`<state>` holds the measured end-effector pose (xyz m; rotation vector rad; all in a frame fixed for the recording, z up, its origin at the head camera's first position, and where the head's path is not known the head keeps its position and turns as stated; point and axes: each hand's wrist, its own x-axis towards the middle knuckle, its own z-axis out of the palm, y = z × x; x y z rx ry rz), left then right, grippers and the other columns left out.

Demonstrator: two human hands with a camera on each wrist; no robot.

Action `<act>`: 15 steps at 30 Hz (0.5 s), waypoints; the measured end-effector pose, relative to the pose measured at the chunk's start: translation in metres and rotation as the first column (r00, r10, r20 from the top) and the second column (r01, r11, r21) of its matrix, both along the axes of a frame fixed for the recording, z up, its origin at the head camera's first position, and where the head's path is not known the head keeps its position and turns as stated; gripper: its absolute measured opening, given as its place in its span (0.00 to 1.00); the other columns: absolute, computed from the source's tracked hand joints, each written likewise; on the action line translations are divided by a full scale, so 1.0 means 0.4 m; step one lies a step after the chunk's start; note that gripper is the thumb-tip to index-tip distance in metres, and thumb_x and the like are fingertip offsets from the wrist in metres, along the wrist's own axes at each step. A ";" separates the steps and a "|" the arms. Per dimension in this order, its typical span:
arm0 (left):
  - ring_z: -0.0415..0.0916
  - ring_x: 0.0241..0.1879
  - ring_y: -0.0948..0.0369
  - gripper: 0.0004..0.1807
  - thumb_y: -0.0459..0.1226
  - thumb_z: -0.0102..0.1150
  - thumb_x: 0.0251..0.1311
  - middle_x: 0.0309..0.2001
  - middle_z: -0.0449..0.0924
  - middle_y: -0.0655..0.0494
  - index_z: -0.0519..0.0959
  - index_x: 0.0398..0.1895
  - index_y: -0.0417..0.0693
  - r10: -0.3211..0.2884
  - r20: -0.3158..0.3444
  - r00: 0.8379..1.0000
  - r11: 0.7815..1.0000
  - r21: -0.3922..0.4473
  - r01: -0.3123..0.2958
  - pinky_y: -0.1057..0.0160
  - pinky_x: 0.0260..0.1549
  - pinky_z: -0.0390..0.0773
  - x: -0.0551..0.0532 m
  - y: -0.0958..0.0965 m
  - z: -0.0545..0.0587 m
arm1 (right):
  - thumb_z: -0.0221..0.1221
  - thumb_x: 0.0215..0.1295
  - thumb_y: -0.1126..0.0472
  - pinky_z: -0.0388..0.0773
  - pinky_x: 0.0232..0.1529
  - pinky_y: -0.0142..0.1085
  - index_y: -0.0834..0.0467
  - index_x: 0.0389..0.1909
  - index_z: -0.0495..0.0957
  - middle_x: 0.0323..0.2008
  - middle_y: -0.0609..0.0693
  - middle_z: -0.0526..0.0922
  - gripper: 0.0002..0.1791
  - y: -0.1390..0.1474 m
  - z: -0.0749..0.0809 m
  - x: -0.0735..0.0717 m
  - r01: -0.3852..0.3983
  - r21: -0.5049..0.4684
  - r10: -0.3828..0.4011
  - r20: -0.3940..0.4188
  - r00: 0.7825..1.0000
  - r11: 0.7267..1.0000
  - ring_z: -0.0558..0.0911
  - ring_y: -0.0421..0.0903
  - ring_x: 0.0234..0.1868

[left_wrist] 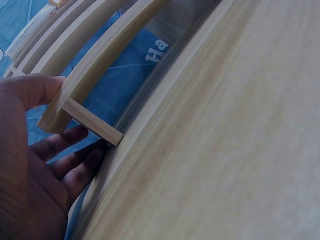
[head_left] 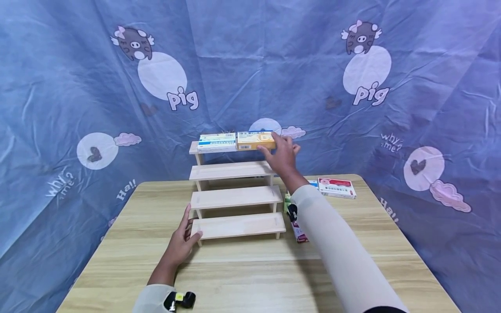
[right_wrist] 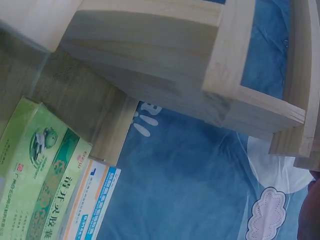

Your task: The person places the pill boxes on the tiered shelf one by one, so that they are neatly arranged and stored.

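A light wooden stepped rack (head_left: 238,226) with several shelves stands on the table. On its top shelf lies a white-and-blue medicine box (head_left: 216,142), and right beside it is a yellow-and-white medicine box (head_left: 252,140). My right hand (head_left: 284,158) pinches the right end of the yellow box between thumb and fingers. My left hand (head_left: 180,244) grips the left end of the lowest shelf; in the left wrist view its thumb lies on the board, with fingers below. Only a dark sliver of the right hand (right_wrist: 311,210) shows in the right wrist view.
Right of the rack lie a white-and-red box (head_left: 337,188), a purple box (head_left: 300,234), a green box (right_wrist: 37,160) and a white-blue box (right_wrist: 92,200), partly behind the right forearm in the head view. A blue printed cloth (head_left: 250,78) hangs behind the table (head_left: 235,278).
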<state>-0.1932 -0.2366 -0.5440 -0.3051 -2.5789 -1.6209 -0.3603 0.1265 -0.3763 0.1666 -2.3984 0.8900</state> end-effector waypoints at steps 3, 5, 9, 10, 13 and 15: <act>0.73 0.74 0.41 0.53 0.40 0.64 0.78 0.78 0.69 0.30 0.39 0.93 0.63 -0.002 0.004 1.000 1.000 0.002 0.001 0.67 0.53 0.75 -0.002 0.000 0.001 | 0.69 0.72 0.35 0.51 0.71 0.63 0.56 0.82 0.68 0.72 0.61 0.79 0.47 0.002 0.000 -0.002 0.011 -0.016 -0.011 0.020 1.000 1.000 0.70 0.61 0.74; 0.72 0.74 0.40 0.53 0.40 0.64 0.78 0.79 0.69 0.29 0.39 0.93 0.62 -0.006 0.005 1.000 1.000 0.006 0.006 0.68 0.53 0.75 -0.003 0.000 0.002 | 0.70 0.70 0.35 0.51 0.70 0.62 0.56 0.83 0.67 0.73 0.62 0.77 0.49 0.002 0.000 -0.002 0.017 -0.034 -0.016 0.024 1.000 0.999 0.70 0.61 0.73; 0.71 0.76 0.38 0.52 0.40 0.64 0.79 0.79 0.68 0.29 0.39 0.93 0.63 -0.006 0.007 1.000 1.000 0.005 0.006 0.67 0.55 0.76 -0.004 0.000 0.001 | 0.73 0.65 0.34 0.52 0.70 0.62 0.56 0.82 0.67 0.72 0.60 0.77 0.52 0.007 -0.005 -0.003 0.016 -0.072 -0.016 0.002 1.000 0.997 0.69 0.61 0.73; 0.70 0.77 0.38 0.52 0.41 0.64 0.79 0.79 0.67 0.29 0.39 0.93 0.63 -0.004 0.007 1.000 1.000 0.001 0.004 0.67 0.56 0.76 -0.003 0.000 0.001 | 0.74 0.64 0.34 0.51 0.70 0.62 0.56 0.82 0.66 0.72 0.59 0.77 0.53 0.009 -0.008 -0.003 0.015 -0.081 -0.016 -0.004 1.000 0.997 0.69 0.61 0.74; 0.71 0.76 0.38 0.53 0.40 0.64 0.79 0.79 0.68 0.29 0.39 0.93 0.63 -0.002 0.006 1.000 1.000 -0.001 0.002 0.68 0.55 0.76 -0.002 0.000 0.001 | 0.75 0.63 0.33 0.51 0.70 0.63 0.57 0.81 0.67 0.72 0.57 0.78 0.54 0.020 -0.016 -0.002 0.014 -0.100 -0.017 -0.033 0.999 0.995 0.69 0.60 0.75; 0.73 0.74 0.39 0.53 0.40 0.64 0.79 0.78 0.70 0.30 0.39 0.93 0.63 -0.005 0.005 1.000 1.000 0.003 0.005 0.68 0.54 0.77 -0.002 0.001 0.001 | 0.75 0.62 0.34 0.51 0.69 0.63 0.58 0.81 0.67 0.73 0.58 0.77 0.54 0.030 -0.021 0.001 0.017 -0.112 -0.022 -0.043 0.999 0.994 0.69 0.60 0.74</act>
